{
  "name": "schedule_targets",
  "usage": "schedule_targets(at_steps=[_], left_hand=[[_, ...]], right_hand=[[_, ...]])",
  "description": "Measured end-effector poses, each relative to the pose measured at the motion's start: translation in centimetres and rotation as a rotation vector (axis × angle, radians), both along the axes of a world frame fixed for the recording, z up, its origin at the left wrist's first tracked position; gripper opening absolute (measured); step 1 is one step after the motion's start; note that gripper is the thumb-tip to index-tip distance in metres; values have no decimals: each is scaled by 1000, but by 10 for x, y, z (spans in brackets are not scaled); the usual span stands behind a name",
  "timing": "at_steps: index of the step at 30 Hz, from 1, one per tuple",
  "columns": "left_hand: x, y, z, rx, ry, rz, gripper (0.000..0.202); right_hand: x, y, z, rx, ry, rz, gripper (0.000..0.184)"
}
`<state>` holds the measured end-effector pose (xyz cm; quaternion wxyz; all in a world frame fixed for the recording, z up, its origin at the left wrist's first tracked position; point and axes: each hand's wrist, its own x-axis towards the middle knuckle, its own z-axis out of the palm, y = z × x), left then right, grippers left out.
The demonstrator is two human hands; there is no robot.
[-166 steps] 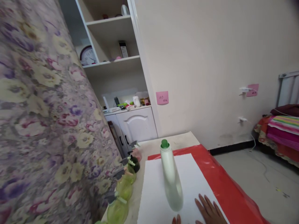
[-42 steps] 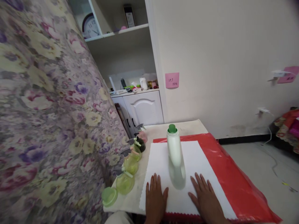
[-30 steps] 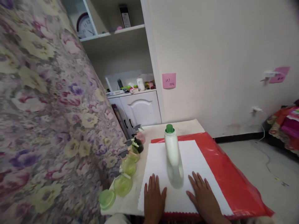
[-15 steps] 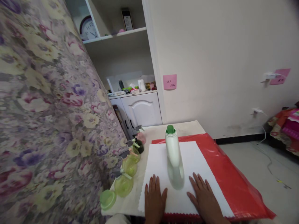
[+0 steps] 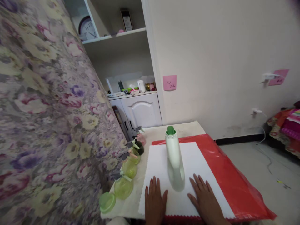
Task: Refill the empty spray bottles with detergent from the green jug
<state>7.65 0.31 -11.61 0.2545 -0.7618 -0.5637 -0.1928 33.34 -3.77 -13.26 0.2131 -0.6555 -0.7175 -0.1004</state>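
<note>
A pale green detergent bottle (image 5: 172,150) stands upright on a white sheet with scalloped edges (image 5: 159,156). Its neck is uncapped and a darker green pouring spout (image 5: 170,129) sticks up from it. My left hand (image 5: 154,198) lies flat on the sheet, to the left of the bottle and nearer to me, fingers stretched out. On the other side of the bottle, my right hand (image 5: 204,195) also rests flat with its fingers spread. Neither hand touches the bottle or holds anything.
Several spray bottles (image 5: 123,188) line the table's left edge, with a green round lid or shallow dish (image 5: 107,202) in front. Red plastic (image 5: 225,175) lies under the sheet. A floral curtain (image 5: 58,125) hangs at left; the wall (image 5: 211,78) is behind.
</note>
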Motion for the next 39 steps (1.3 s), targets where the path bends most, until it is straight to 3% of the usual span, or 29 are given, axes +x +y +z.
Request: schedule_targets(at_steps=[39], left_hand=[[0,1,-2,45,27,-11,51]], right_hand=[[1,3,-6,51,-7,1,64]])
